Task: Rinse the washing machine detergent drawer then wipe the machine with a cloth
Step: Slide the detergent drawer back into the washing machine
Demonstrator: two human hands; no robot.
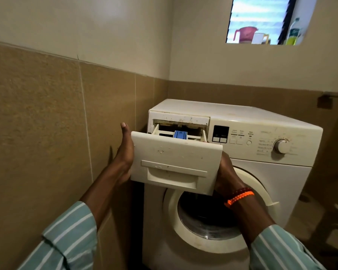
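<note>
The white detergent drawer sticks far out of its slot at the top left of the white front-loading washing machine. A blue insert shows inside the drawer. My left hand lies flat against the drawer's left side, thumb pointing up. My right hand holds the drawer's right side from below; its fingers are hidden behind the front panel. The slot's upper edge looks stained. No cloth is in view.
The machine stands in a corner with brown tiled walls close on the left and behind. Its round door is below the drawer, the dial at the right. A window ledge above holds a pink jug and a bottle.
</note>
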